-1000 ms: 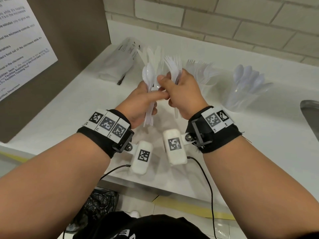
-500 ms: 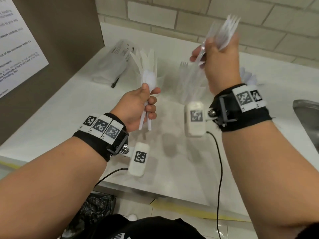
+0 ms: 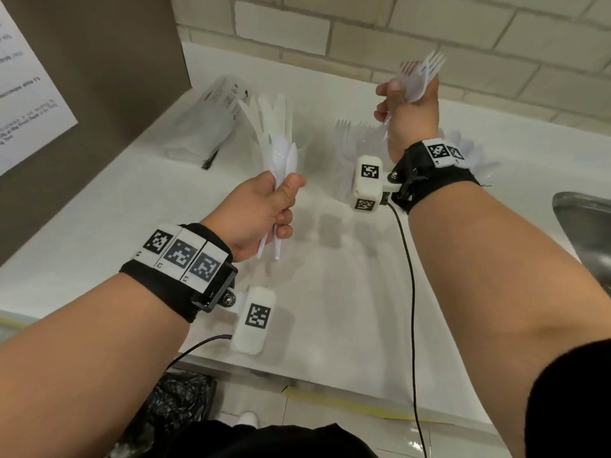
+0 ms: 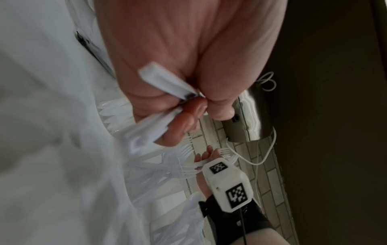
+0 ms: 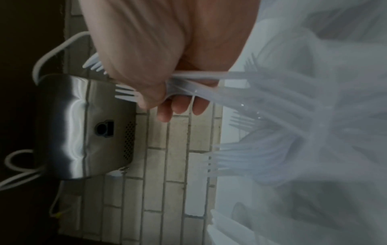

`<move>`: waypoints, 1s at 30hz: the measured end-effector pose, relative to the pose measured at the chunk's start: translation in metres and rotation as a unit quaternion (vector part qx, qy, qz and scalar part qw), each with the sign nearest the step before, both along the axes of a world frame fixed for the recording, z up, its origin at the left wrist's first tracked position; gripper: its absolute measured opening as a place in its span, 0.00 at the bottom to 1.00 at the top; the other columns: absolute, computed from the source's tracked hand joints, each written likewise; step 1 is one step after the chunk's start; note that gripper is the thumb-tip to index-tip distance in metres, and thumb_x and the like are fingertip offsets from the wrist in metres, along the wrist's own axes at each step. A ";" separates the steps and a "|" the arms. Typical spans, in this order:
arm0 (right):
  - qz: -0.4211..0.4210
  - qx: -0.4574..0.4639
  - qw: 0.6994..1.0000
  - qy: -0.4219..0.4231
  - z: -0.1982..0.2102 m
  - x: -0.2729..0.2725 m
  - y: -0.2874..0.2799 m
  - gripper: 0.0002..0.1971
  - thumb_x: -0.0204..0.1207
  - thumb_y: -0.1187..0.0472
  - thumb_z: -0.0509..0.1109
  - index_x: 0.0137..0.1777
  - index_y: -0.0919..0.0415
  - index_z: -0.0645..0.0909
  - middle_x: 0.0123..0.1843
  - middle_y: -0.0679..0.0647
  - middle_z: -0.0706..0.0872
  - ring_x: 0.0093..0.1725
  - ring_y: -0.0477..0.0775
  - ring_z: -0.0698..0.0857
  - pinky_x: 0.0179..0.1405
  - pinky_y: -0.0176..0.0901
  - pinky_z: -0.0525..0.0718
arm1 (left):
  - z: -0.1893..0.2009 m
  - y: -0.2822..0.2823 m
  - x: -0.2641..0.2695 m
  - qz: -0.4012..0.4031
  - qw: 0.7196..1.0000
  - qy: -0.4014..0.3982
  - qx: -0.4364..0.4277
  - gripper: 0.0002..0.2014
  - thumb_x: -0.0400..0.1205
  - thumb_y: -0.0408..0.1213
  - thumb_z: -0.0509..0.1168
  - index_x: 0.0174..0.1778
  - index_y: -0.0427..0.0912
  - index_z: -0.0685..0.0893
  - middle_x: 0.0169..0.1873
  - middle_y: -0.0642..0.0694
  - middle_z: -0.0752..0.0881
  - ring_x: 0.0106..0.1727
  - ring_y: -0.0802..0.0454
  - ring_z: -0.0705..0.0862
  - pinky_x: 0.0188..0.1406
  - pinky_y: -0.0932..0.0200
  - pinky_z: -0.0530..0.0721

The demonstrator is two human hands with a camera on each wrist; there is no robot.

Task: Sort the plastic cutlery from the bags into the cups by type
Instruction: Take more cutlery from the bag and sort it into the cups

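My left hand [image 3: 281, 206] grips a small bunch of white plastic spoons [image 3: 282, 157] by their handles, bowls up, over the white counter [image 3: 99, 233]. Just behind them stands a clear cup of knives [image 3: 271, 110]. My right hand [image 3: 396, 104] is raised near the wall and holds a few white forks [image 3: 426, 71], tines up, above the clear cup of forks [image 3: 347, 137]. In the right wrist view the fingers [image 5: 178, 106] curl round the fork handles [image 5: 188, 82]. A cup of spoons [image 3: 479, 160] peeks out behind my right wrist.
A clear cutlery bag [image 3: 211, 120] lies at the back left of the counter, beside a brown panel [image 3: 99, 77]. A steel sink [image 3: 585, 226] sits at the right edge. A steel dispenser [image 5: 83, 126] hangs on the tiled wall.
The two hands were together on one mixed bunch. My right hand has pulled the forks out and lifted them up and right above the fork cup. The left hand keeps the spoons.
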State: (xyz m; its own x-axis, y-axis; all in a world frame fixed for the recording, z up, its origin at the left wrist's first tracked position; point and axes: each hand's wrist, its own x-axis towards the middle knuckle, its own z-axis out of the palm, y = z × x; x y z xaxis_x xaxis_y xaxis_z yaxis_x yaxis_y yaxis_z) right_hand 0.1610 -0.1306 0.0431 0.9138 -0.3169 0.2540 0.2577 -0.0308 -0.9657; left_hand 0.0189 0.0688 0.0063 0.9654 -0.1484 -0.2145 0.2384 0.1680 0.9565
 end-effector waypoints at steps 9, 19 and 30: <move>0.021 -0.048 0.998 0.021 -0.015 -0.008 -0.015 0.23 0.65 0.63 0.81 0.52 0.46 0.73 0.41 0.50 0.87 0.43 0.47 0.87 0.49 0.37 0.84 | -0.001 -0.003 0.001 0.012 0.999 0.006 0.034 0.22 0.85 0.44 0.62 0.69 0.31 0.73 0.31 0.51 0.68 0.25 0.58 0.67 0.26 0.62 0.72; 0.078 -0.332 0.938 0.056 -0.021 -0.007 -0.016 0.14 0.84 0.63 0.60 0.63 0.59 0.84 0.62 0.51 0.87 0.57 0.44 0.82 0.49 0.18 0.73 | -0.003 -0.010 0.001 0.013 0.999 0.009 0.037 0.10 0.88 0.42 0.56 0.53 0.40 0.80 0.33 0.48 0.73 0.28 0.55 0.73 0.33 0.56 0.79; 0.067 -0.185 0.980 0.016 0.009 -0.077 0.002 0.05 0.73 0.59 0.73 0.38 0.49 0.83 0.35 0.45 0.84 0.26 0.41 0.77 0.28 0.36 0.76 | 0.001 -0.028 -0.001 -0.039 0.994 -0.036 0.100 0.13 0.89 0.47 0.52 0.52 0.43 0.78 0.32 0.49 0.69 0.28 0.55 0.68 0.29 0.59 0.76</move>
State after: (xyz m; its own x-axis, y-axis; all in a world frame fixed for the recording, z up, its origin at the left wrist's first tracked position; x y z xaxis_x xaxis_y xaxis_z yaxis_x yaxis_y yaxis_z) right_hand 0.0845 -0.1290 0.0520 0.9503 -0.0844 0.2998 0.2536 -0.3489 -0.9022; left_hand 0.0181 0.0409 0.0077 0.9666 -0.1846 -0.1778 0.1726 -0.0440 0.9840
